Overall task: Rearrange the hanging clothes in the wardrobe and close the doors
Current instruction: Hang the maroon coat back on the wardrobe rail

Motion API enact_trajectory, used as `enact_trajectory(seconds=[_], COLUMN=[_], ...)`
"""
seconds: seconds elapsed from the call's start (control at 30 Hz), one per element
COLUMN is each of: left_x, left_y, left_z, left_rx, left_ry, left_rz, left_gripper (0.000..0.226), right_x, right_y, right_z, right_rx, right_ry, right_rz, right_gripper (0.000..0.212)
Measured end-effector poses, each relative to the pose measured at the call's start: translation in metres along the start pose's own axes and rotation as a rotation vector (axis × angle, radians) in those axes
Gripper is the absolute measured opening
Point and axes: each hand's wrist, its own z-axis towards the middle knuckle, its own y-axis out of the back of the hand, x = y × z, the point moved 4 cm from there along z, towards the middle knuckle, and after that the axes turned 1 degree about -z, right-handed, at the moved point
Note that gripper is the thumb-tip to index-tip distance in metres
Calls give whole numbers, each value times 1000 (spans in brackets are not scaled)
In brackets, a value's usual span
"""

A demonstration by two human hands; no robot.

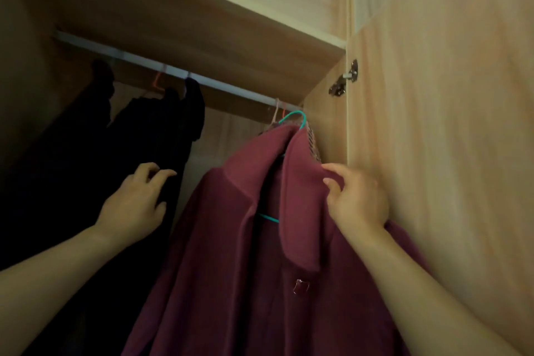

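Below the rail (231, 87), our right hand (357, 196) pinches the maroon coat (245, 269), our left hand (135, 202) hovers relaxed; sorting unfinished, door (448, 124) open.

White hanging rail (144, 62) runs diagonally from upper left down to lower right, tucked just under a wood-grain shelf board (202, 23). Hooks: orange hanger (157, 82) about mid-rail, pink hanger (276, 113) and teal wire hanger (297, 115) bunched near the right end; can't tell if the teal hook actually sits on the rail. Metal hinge (345, 78) is right of the rail end, below the shelf's front corner.
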Motion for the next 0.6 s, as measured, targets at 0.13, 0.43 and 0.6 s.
enact_trajectory(seconds=[0.13,0.43,0.6], left_x=[-8,9,2], left_y=[3,-4,-10], left_z=[58,175,213], left_rx=[-91,-213,-334], left_ry=[-36,-146,-386], left_rz=[-50,-254,-460], left_gripper=[58,41,43], right_x=[15,55,74], right_y=[-11,-78,-107], right_z=[48,113,143], right_rx=[-55,-159,-203], right_ry=[-39,-21,7], right_rz=[-12,-48,-107], right_gripper=[28,28,28])
